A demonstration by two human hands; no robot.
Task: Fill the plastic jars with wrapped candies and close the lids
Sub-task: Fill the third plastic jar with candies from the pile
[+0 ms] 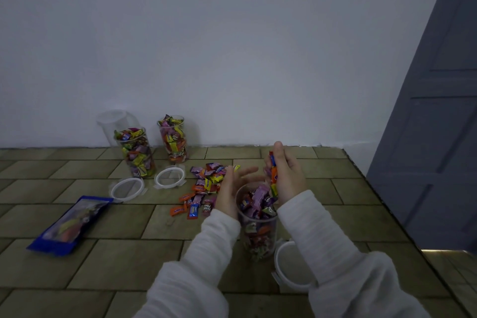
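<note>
Tiled floor [77, 170]: jar [258, 224] between both hands.

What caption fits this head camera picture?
Right hand drops wrapped candies into a plastic jar steadied by the left hand.

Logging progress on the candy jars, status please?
Right hand grips candies over near jar; left hand open at its rim. Near jar almost full, lid off beside it. Loose candies left on floor; nothing blocking.
</note>
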